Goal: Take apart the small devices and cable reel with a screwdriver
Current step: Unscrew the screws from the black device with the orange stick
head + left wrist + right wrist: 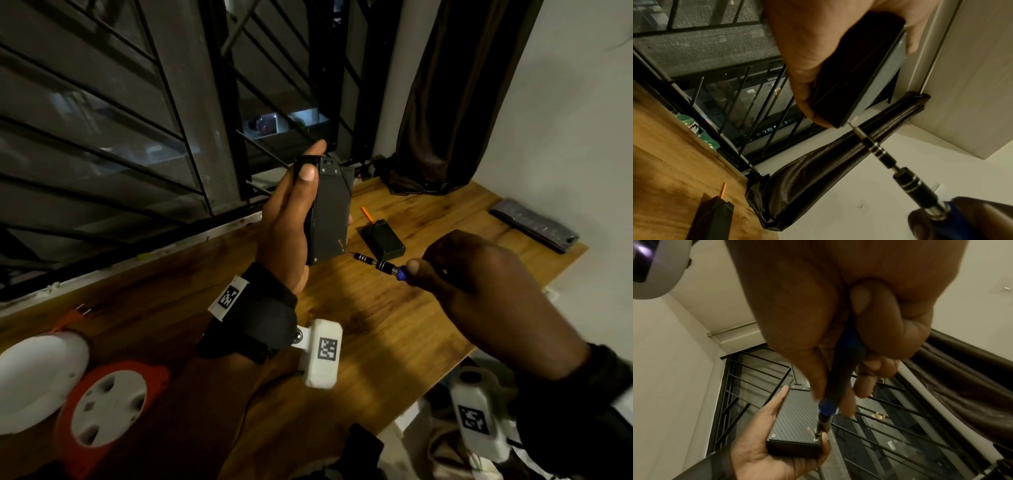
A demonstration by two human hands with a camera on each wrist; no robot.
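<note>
Unscrewing is in hand: left hand (286,222) grips the black device (330,212) at frame centre, right hand (479,274) holds the screwdriver (375,264) in its lower corner screw; next needs steady turning.

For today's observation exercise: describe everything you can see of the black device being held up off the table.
The black device is a flat rectangular box, seemingly plastic, its face carrying a woven, carbon-fibre-like pattern with small screws at the corners. The left hand grips it by its long edges, raised above the wooden table. The screwdriver, held in the right hand, has its tip in one lower corner screw.
</note>
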